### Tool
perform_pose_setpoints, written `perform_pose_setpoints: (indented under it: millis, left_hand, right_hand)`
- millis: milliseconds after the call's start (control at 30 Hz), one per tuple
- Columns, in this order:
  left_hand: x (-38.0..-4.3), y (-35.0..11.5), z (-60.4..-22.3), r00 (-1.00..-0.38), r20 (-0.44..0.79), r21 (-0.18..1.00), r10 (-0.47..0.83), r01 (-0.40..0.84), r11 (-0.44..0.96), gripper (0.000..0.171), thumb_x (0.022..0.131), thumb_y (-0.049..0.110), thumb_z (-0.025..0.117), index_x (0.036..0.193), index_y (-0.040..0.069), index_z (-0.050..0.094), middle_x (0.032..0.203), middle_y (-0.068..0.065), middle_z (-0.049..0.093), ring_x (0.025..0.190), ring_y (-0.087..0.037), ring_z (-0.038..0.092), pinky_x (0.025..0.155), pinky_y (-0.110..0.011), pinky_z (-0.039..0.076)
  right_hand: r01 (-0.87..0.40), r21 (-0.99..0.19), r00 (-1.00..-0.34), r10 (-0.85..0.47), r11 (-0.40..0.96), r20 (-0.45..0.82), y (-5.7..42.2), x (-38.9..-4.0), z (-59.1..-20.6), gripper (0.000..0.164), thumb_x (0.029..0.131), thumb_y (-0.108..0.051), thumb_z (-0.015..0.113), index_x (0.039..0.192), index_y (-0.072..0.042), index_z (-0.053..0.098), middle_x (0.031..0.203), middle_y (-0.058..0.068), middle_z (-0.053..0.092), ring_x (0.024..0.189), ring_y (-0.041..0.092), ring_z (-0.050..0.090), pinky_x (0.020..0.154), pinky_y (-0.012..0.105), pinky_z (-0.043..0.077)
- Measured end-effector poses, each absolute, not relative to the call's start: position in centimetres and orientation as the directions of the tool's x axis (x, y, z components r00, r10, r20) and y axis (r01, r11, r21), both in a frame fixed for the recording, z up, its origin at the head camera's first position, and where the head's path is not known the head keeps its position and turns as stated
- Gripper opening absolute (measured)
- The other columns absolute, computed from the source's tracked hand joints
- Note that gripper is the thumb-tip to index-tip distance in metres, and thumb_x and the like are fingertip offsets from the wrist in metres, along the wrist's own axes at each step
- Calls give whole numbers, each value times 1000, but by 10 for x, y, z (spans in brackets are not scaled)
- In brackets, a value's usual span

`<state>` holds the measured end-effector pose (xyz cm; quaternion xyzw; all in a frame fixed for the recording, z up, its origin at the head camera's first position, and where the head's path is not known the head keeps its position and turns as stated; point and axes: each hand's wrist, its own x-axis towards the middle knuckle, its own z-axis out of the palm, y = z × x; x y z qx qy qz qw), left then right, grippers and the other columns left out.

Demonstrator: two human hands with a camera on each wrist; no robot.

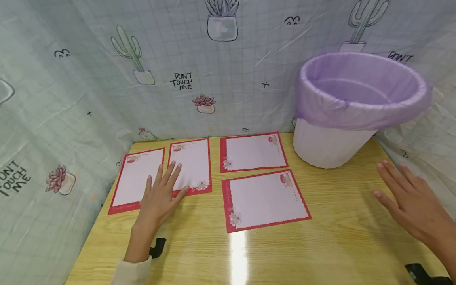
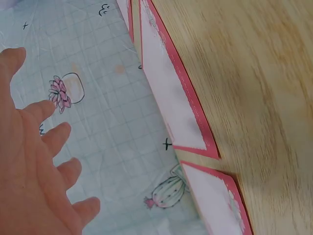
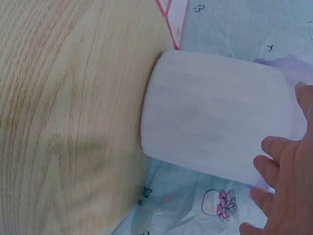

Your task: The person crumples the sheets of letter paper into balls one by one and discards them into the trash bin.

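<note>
My left hand [image 1: 161, 202], fingers spread and straight, hovers palm down over the near edges of two upright red-bordered sheets of paper, the far-left sheet [image 1: 139, 180] and the one beside it [image 1: 192, 164]. It holds nothing and partly covers both in the head view. Two sideways sheets lie right of these: a back sheet [image 1: 254, 152] and a front sheet [image 1: 267, 202]. All have blank pale middles and flower prints. Over the table's right side hangs my right hand [image 1: 415, 200], fingers extended, holding nothing. Nearest to it stands a white bin [image 3: 210, 112].
A purple bag [image 1: 356, 114] lines the bin and folds over its rim. Behind the wooden table [image 1: 199, 245] hangs a cactus-printed sheet [image 1: 242, 91], which also covers the left and right sides. A black strap end [image 1: 158, 248] shows by my left wrist.
</note>
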<state>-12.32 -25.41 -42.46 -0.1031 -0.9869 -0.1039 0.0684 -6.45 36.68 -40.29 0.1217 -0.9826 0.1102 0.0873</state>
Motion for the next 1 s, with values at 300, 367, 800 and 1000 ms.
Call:
perform_pose_setpoints:
  millis: [300, 367, 800, 1000]
  left_hand:
    - [-124, -247, -424, -965, 176, 250, 196, 236, 939, 77, 101, 56, 51, 164, 25, 21, 169, -5, 20, 157, -35, 5, 121, -66, 7]
    - [-125, -246, -424, -963, 183, 257, 200, 243, 935, 76, 101, 53, 53, 164, 23, 23, 169, -5, 22, 156, -36, 8, 121, -66, 8]
    - [-125, -234, -425, -960, 165, 420, 225, 275, 865, 71, 102, 46, 56, 163, 21, 27, 167, -4, 28, 153, -37, 23, 119, -65, 23]
    - [-124, -228, -426, -964, 142, 556, 223, 264, 788, 67, 105, 50, 50, 162, 24, 28, 165, -5, 32, 149, -33, 33, 115, -64, 31]
  right_hand:
    - [-303, -216, -940, -254, 928, 229, 365, -65, -403, 72, 108, -31, 49, 164, -13, 7, 170, 7, -1, 155, 39, -8, 122, 60, -8]
    - [-311, -230, -938, -259, 922, 232, 365, -65, -404, 72, 108, -29, 50, 164, -13, 8, 170, 9, 0, 155, 40, -8, 122, 59, -9]
    - [-360, -291, -924, -296, 887, 242, 349, -75, -409, 70, 106, -25, 56, 163, -10, 18, 167, 23, 16, 155, 42, 5, 124, 58, -3]
    - [-363, -345, -928, -303, 866, 215, 340, -81, -412, 69, 105, -25, 59, 162, -8, 25, 160, 27, 28, 152, 47, 13, 123, 60, 3]
